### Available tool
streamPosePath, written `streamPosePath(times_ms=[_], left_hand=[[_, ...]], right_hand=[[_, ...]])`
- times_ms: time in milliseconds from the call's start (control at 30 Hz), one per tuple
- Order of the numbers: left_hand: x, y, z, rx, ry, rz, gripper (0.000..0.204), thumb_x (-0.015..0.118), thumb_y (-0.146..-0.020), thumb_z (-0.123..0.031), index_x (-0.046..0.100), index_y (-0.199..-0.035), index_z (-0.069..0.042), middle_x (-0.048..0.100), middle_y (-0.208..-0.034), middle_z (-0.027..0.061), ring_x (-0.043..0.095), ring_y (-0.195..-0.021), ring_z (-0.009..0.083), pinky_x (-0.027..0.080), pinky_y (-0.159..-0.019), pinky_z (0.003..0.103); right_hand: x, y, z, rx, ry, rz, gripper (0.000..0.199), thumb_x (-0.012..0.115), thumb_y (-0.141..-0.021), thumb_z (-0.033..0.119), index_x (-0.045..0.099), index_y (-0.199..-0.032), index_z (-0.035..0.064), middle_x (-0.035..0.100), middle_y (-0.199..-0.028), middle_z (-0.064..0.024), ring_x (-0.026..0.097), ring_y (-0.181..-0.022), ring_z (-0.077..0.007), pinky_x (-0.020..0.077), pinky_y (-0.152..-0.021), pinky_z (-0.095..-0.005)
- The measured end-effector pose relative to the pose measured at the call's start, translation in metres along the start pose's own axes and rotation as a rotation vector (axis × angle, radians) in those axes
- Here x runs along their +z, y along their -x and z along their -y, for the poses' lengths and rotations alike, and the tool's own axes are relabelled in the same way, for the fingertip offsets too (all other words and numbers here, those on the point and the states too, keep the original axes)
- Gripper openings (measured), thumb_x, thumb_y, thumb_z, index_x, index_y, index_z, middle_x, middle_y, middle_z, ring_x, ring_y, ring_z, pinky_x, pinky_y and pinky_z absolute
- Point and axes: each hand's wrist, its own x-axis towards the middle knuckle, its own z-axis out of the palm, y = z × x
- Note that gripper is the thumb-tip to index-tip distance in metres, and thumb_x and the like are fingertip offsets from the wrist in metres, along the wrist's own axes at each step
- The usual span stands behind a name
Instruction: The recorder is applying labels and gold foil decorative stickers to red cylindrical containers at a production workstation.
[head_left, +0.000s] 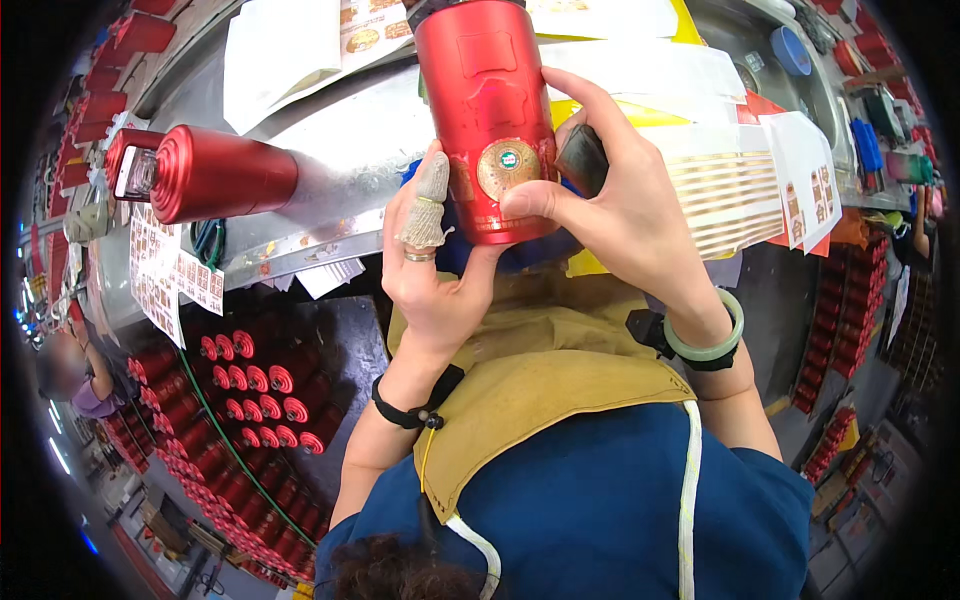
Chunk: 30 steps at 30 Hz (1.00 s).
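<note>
A red metal tumbler (pixel 490 110) with a round gold emblem (pixel 508 170) is held upright between my two hands over the table's near edge. My left hand (pixel 435 270) supports its left side and lower end; pale mesh wraps one finger. My right hand (pixel 625 200) grips the right side, its thumb pressed just below the emblem and a finger reaching along the wall. Between that thumb and finger shows a dark rounded object (pixel 582 160), beside the tumbler; whether it is a handle or a separate tool, I cannot tell.
On the metal table (pixel 340 185), red tumblers (pixel 225 175) lie at left near green-handled scissors (pixel 208 243). Printed sheets (pixel 155 265) hang over the edge. Striped gold transfer sheets (pixel 725 185) lie right. Stacked red tumblers (pixel 265 400) stand low left. Another person (pixel 85 365) is far left.
</note>
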Motion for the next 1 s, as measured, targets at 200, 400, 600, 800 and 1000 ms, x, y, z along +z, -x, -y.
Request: streamPosePath(times_ms=[200, 400, 600, 800, 1000], left_hand=[[-0.001, 0.0, 0.001, -0.008, 0.006, 0.005, 0.074, 0.087, -0.074, -0.004, 0.058, -0.143, 0.004, 0.064, -0.14, 0.0221, 0.064, -0.123, 0.0372, 0.05, -0.106, 0.044], [-0.003, 0.001, 0.001, 0.023, -0.038, 0.029, 0.072, 0.084, -0.081, -0.004, 0.055, -0.145, 0.006, 0.064, -0.139, 0.02, 0.063, -0.125, 0.0306, 0.047, -0.11, 0.04], [-0.001, 0.001, 0.0, 0.027, -0.043, 0.01, 0.075, 0.089, -0.076, -0.009, 0.057, -0.144, 0.005, 0.063, -0.141, 0.0223, 0.063, -0.125, 0.0374, 0.05, -0.106, 0.043], [-0.002, 0.003, 0.0, 0.025, -0.054, 0.023, 0.077, 0.09, -0.075, -0.006, 0.056, -0.144, 0.006, 0.062, -0.142, 0.0222, 0.062, -0.126, 0.0366, 0.049, -0.107, 0.043], [0.002, 0.008, -0.003, 0.029, 0.006, -0.03, 0.07, 0.081, -0.077, 0.008, 0.056, -0.143, 0.008, 0.062, -0.141, 0.0199, 0.062, -0.128, 0.0307, 0.046, -0.112, 0.04]], right_hand=[[0.001, -0.001, -0.001, -0.015, -0.047, 0.009, 0.087, 0.093, -0.074, 0.021, 0.051, -0.147, 0.0019, 0.06, -0.09, -0.0065, 0.058, -0.085, -0.0156, 0.0502, -0.084, -0.0299], [0.001, 0.0, -0.005, -0.103, -0.031, -0.022, 0.09, 0.096, -0.071, 0.024, 0.052, -0.147, 0.0028, 0.061, -0.09, -0.0059, 0.059, -0.085, -0.0163, 0.0504, -0.084, -0.0305], [0.002, 0.0, -0.008, -0.038, -0.03, -0.025, 0.09, 0.095, -0.071, 0.023, 0.052, -0.148, 0.0033, 0.061, -0.091, -0.0052, 0.059, -0.085, -0.0153, 0.0508, -0.083, -0.0299], [0.002, -0.002, -0.011, -0.071, -0.066, -0.071, 0.089, 0.093, -0.072, 0.027, 0.051, -0.144, -0.0028, 0.073, -0.092, -0.016, 0.07, -0.087, -0.0278, 0.0541, -0.085, -0.037], [0.0, 0.003, -0.017, -0.087, -0.14, 0.023, 0.086, 0.092, -0.077, 0.014, 0.05, -0.151, 0.0043, 0.054, -0.09, 0.0006, 0.053, -0.086, -0.0105, 0.0461, -0.082, -0.0257]])
